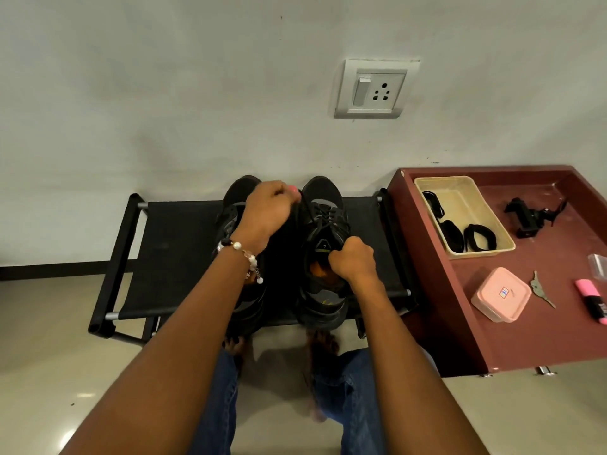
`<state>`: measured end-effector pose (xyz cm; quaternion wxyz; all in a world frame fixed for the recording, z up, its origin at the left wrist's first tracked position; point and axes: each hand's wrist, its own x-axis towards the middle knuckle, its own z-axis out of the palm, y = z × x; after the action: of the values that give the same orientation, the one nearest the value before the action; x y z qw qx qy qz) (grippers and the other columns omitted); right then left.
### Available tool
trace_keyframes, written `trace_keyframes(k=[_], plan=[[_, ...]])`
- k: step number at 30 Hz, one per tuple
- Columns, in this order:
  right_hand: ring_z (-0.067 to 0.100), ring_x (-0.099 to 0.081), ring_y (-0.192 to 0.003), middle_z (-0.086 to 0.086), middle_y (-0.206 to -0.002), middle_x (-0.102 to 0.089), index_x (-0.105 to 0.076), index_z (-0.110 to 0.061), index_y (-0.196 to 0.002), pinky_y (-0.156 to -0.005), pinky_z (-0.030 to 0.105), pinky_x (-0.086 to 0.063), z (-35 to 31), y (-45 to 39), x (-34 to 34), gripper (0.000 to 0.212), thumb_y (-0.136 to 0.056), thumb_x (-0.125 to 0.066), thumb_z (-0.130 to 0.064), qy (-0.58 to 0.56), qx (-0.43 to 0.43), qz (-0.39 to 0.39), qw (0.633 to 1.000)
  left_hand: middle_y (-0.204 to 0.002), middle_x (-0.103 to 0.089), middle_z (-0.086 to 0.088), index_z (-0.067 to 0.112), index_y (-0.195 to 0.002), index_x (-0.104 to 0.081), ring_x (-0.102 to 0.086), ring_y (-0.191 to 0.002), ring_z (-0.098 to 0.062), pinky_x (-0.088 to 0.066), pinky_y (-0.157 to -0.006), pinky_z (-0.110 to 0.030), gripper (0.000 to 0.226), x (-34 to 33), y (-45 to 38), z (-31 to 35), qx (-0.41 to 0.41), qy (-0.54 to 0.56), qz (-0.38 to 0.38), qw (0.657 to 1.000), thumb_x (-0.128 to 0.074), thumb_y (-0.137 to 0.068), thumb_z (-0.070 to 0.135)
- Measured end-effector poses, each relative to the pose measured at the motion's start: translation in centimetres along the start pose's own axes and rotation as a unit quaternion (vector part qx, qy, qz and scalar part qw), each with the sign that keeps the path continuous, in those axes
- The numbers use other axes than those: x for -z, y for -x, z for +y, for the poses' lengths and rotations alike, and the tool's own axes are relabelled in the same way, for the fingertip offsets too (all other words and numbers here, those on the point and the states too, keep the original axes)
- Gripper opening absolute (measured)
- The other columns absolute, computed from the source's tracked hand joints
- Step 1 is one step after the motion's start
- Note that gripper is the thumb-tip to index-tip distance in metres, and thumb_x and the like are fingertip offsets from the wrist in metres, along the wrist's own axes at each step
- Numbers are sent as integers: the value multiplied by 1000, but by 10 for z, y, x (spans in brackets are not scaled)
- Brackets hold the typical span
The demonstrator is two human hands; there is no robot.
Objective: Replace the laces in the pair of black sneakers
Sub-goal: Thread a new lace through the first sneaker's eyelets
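the left hand (267, 210) pinches a black lace (303, 205) above the right sneaker (323, 244). the right hand (353, 261) has curled fingers gripping the tongue (323, 246) of this sneaker. the left sneaker (236, 208) lies under the left fingers.

Beaded bracelet (244, 254), blue jeans (358, 389)

Two sneakers (323, 244), two hands (267, 211) (one braceleted), one tray (492, 251).
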<state>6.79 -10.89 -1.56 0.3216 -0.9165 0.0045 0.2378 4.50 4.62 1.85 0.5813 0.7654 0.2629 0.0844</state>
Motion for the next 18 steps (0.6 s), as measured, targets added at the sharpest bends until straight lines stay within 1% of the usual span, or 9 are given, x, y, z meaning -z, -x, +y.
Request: trace_keyframes(k=[2, 4, 5, 7, 9, 11, 12, 14, 18], plan=[[35, -57, -98, 16, -107, -57, -51, -8, -91, -76, 33, -45, 0, -1, 0, 8, -90, -55, -14, 0, -2, 2, 1000, -83, -71, -4, 18, -81, -56, -66, -81, -21, -38, -54, -24, 25, 6, 0, 9, 56, 295, -3, 954, -42, -102, 19], [31, -54, -91, 14, -103, -55, -50, -7, -90, -74, 33, -44, 0, -1, -1, 9, -90, -56, -14, 0, -3, 4, 1000, -69, -67, 1, 20, -80, -50, -65, -66, -17, -35, -53, -24, 27, 14, 0, 16, 73, 505, -21, 860, -37, -103, 24], [30, -52, -88, 13, -101, -54, -51, -7, -91, -74, 33, -44, 0, -2, -2, 9, -90, -56, -14, -1, -4, 5, 1000, -61, -60, 4, 20, -78, -49, -58, -56, -12, -33, -53, -24, 29, 17, 0, 17, 68, 550, -22, 832, -37, -103, 26], [29, -50, -86, 12, -99, -53, -51, -7, -92, -73, 33, -44, 1, -3, -2, 10, -89, -57, -15, 1, -5, 9, 1000, -54, -46, 6, 20, -76, -48, -40, -46, -9, -31, -54, -24, 30, 16, -2, 16, 55, 546, -11, 836, -38, -103, 27], [29, -51, -88, 11, -99, -52, -50, -8, -91, -75, 36, -47, -1, -4, -3, 10, -88, -57, -15, -4, -7, 16, 1000, -56, -44, 3, 16, -81, -53, -37, -45, -10, -36, -56, -28, 22, 13, -1, 12, 27, 415, 8, 910, -45, -101, 23], [33, -55, -95, 12, -101, -53, -49, -9, -89, -81, 42, -51, -3, -3, -3, 10, -87, -58, -14, -14, -6, 26, 1000, -64, -52, 1, 16, -90, -60, -47, -53, -10, -46, -61, -29, 10, 9, -1, 1, -69, 83, 20, 994, -57, -96, 24], [36, -56, -99, 14, -103, -54, -49, -9, -89, -82, 42, -51, -4, -3, -3, 11, -87, -58, -14, -16, -6, 31, 999, -70, -59, 1, 16, -94, -64, -54, -61, -10, -48, -65, -26, 10, 5, -1, -4, -129, -91, 1, 987, -62, -93, 26], [37, -56, -102, 16, -107, -56, -48, -8, -90, -77, 39, -50, -6, -3, -3, 12, -87, -58, -15, -16, -4, 39, 999, -89, -69, -1, 14, -100, -70, -63, -84, -14, -49, -80, -25, 18, -2, -2, -9, -176, -298, -92, 934, -67, -89, 29], [35, -56, -96, 12, -95, -50, -45, -8, -80, -69, 34, -43, -6, -3, -4, 14, -88, -56, -13, -23, -1, 51, 998, -98, -71, -7, 12, -95, -76, -66, -91, -22, -53, -89, -40, 16, -8, -5, -6, -110, -395, -164, 897, -68, -89, 25]])
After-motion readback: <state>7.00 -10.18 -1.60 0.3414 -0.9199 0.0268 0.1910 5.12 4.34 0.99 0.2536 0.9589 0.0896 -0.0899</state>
